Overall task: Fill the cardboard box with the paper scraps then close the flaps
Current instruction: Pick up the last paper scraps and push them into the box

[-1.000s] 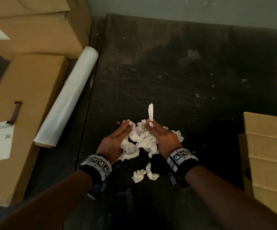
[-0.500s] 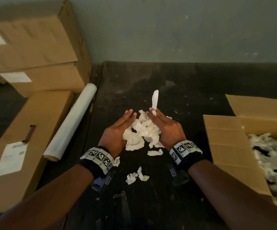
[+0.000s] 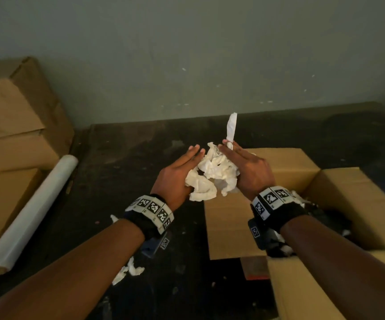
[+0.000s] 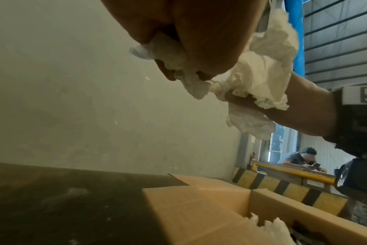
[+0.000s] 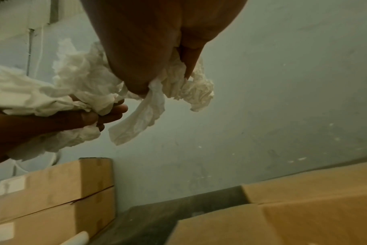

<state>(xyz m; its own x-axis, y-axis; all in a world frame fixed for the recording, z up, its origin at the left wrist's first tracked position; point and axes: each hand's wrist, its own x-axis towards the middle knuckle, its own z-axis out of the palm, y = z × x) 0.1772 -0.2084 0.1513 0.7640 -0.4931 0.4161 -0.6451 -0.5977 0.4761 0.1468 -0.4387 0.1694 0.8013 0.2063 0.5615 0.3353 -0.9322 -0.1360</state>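
A person's left hand [image 3: 177, 174] and right hand [image 3: 248, 170] press a bundle of crumpled white paper scraps [image 3: 212, 175] between their palms, raised off the dark floor [image 3: 129, 158] in the middle of the head view; the fingers of both hands lie nearly straight against the paper, the two hands close together with only the wad between them. One long strip [image 3: 231, 129] stands up past the right fingertips. The bundle hangs over the left flap [image 3: 228, 229] of the open cardboard box [image 3: 353, 204], which fills the lower right of the frame with its flaps spread and more white scraps showing inside, partly hidden by the right wrist. A few loose scraps [image 3: 129, 271] lie on the floor at lower centre, under the left forearm. At the left edge a white roll [image 3: 32, 213] rests against stacked closed cartons [image 3: 9, 125] below a grey-green wall [image 3: 187, 54]. Both wrists carry black bands with checkered markers.
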